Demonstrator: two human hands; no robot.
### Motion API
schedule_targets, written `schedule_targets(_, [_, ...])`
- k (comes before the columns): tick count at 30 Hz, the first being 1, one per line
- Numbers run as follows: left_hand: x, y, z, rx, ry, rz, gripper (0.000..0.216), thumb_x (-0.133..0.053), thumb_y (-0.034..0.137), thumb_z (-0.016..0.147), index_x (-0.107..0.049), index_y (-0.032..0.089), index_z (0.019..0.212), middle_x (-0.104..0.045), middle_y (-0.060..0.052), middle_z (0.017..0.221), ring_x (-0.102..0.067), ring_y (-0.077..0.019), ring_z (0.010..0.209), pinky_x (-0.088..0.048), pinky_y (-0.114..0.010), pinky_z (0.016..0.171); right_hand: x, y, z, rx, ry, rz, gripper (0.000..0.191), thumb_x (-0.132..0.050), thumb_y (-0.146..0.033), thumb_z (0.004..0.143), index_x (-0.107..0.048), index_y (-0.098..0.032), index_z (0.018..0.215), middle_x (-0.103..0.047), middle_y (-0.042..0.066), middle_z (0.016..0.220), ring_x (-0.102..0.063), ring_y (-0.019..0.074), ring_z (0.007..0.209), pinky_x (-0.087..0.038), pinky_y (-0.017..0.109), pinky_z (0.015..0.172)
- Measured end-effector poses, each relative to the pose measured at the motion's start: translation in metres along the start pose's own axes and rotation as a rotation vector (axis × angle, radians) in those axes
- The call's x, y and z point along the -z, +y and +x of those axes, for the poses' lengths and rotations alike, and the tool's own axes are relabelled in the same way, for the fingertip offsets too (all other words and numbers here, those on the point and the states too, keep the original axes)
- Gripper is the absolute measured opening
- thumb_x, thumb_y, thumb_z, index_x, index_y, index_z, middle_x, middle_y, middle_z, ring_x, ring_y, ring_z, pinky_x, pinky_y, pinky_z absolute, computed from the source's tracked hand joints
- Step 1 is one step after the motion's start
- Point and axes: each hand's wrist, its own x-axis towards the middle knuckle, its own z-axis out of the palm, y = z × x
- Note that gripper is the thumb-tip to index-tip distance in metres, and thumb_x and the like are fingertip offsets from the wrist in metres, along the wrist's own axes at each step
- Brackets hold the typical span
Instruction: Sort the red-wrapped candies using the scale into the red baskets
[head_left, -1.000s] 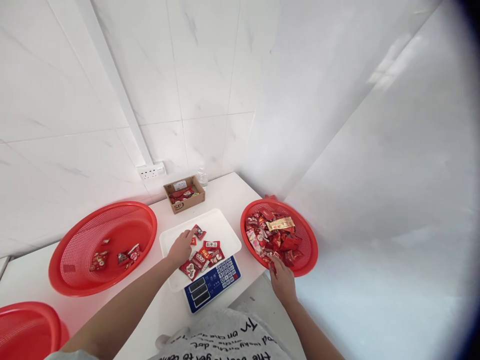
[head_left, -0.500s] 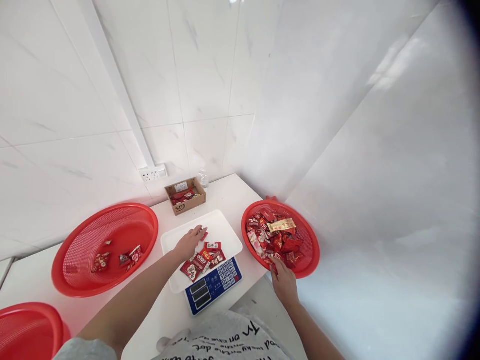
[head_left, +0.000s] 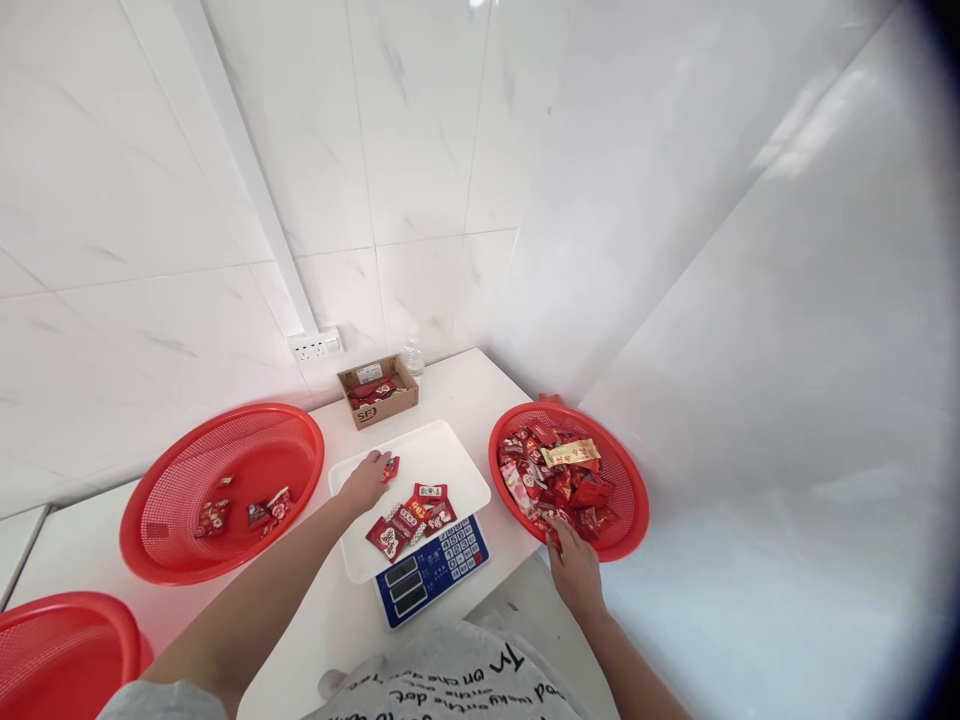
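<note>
My left hand (head_left: 366, 480) rests on the white tray (head_left: 442, 450) of a blue scale (head_left: 431, 570), fingers pinched round a small red sweet packet (head_left: 391, 468). Several more red packets (head_left: 412, 518) lie on the tray nearer to me. My right hand (head_left: 576, 572) sits at the near rim of the right red basket (head_left: 626, 478), fingers curled among its heap of red sweets (head_left: 559, 480); what they hold is hidden.
A large red basket (head_left: 176, 540) at left holds a few packets (head_left: 244, 512). Another red basket (head_left: 60, 655) shows at the bottom left corner. A small cardboard box (head_left: 377, 390), a wall socket (head_left: 315, 346) and a small clear bottle (head_left: 412, 357) stand by the tiled wall.
My left hand has closed on one red packet at the tray's far side and drawn it slightly left. My right hand has stayed at the right basket's near rim.
</note>
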Motion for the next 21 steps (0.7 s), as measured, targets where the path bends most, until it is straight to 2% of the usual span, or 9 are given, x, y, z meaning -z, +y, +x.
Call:
schedule_targets(3, [0.0, -0.003, -0.003, 0.035, 0.014, -0.029, 0.068, -0.052, 0.01, 0.071, -0.029, 0.018, 0.134, -0.032, -0.014, 0.137, -0.05, -0.0249, 0.111, -0.043, -0.034, 0.087, 0.0, 0.0, 0.0, -0.002, 0.014, -0.003, 0.036, -0.034, -0.028, 0.084, -0.055, -0.02, 0.113, -0.06, 0.009, 0.114, -0.054, 0.0225, 0.105, -0.042, 0.038, 0.085])
schedule_targets(7, [-0.002, -0.001, -0.007, 0.016, 0.042, -0.06, 0.07, -0.045, 0.002, 0.07, -0.028, 0.022, 0.135, -0.023, -0.01, 0.143, -0.046, -0.0221, 0.117, -0.041, -0.031, 0.092, 0.001, -0.001, 0.0, 0.0, 0.003, 0.007, 0.036, -0.034, -0.028, 0.084, -0.055, -0.019, 0.113, -0.059, 0.009, 0.115, -0.054, 0.0223, 0.105, -0.041, 0.037, 0.085])
schedule_targets(11, [-0.006, -0.001, -0.007, -0.043, 0.072, -0.087, 0.069, -0.043, 0.0, 0.07, -0.03, 0.022, 0.134, -0.024, -0.01, 0.143, -0.045, -0.0223, 0.119, -0.041, -0.032, 0.093, 0.001, -0.001, 0.001, -0.023, -0.003, 0.005, 0.036, -0.035, -0.028, 0.084, -0.056, -0.019, 0.112, -0.059, 0.009, 0.116, -0.054, 0.0225, 0.105, -0.041, 0.037, 0.085])
schedule_targets(16, [-0.01, -0.005, -0.004, -0.035, 0.085, -0.073, 0.064, -0.046, 0.005, 0.073, -0.031, 0.023, 0.133, -0.026, -0.01, 0.142, -0.046, -0.022, 0.117, -0.041, -0.033, 0.093, 0.001, -0.001, 0.0, -0.003, 0.012, 0.009, 0.036, -0.035, -0.028, 0.084, -0.056, -0.019, 0.112, -0.06, 0.009, 0.115, -0.054, 0.0222, 0.104, -0.041, 0.037, 0.084])
schedule_targets(21, [-0.011, -0.008, -0.003, -0.082, 0.139, 0.017, 0.053, -0.052, 0.021, 0.078, -0.038, 0.019, 0.129, -0.031, -0.011, 0.14, -0.034, -0.0259, 0.125, -0.031, -0.039, 0.101, 0.001, -0.001, 0.0, -0.009, 0.005, -0.012, 0.036, -0.035, -0.029, 0.084, -0.055, -0.018, 0.112, -0.06, 0.009, 0.115, -0.054, 0.0223, 0.104, -0.041, 0.037, 0.083])
